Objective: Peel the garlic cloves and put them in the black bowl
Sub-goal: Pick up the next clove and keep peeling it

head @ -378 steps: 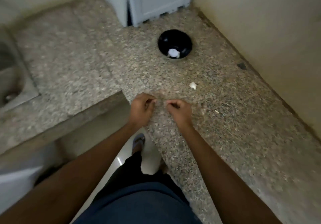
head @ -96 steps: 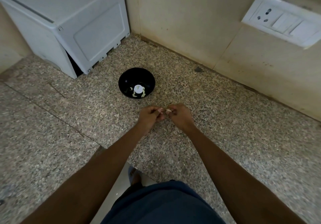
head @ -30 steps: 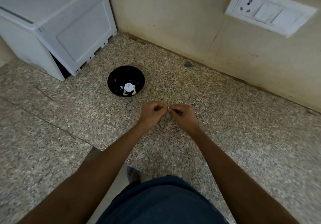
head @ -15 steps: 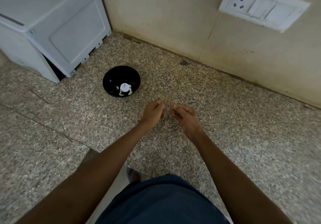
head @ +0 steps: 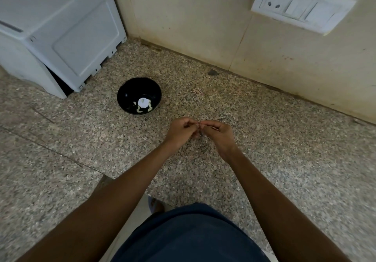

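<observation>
The black bowl (head: pixel 123 91) stands on the speckled granite counter (head: pixel 284 150), left of and beyond my hands. Inside it lie a few pale peeled garlic cloves (head: pixel 140 109) around a round white sticker. My left hand (head: pixel 181 131) and my right hand (head: pixel 219 135) meet fingertip to fingertip above the counter. Both pinch a small garlic clove (head: pixel 199 124), which the curled fingers almost wholly hide.
A white appliance box (head: pixel 61 38) fills the back left corner, close behind the bowl. The beige wall carries a white socket and switch plate (head: pixel 301 7). A dark spot (head: pixel 212 72) lies near the wall's foot. The counter's edge runs just before my body.
Half a second ago my fingers were straighter and the hands slightly apart. Now the fingertips have come together again and pinch. The bowl has not moved.
</observation>
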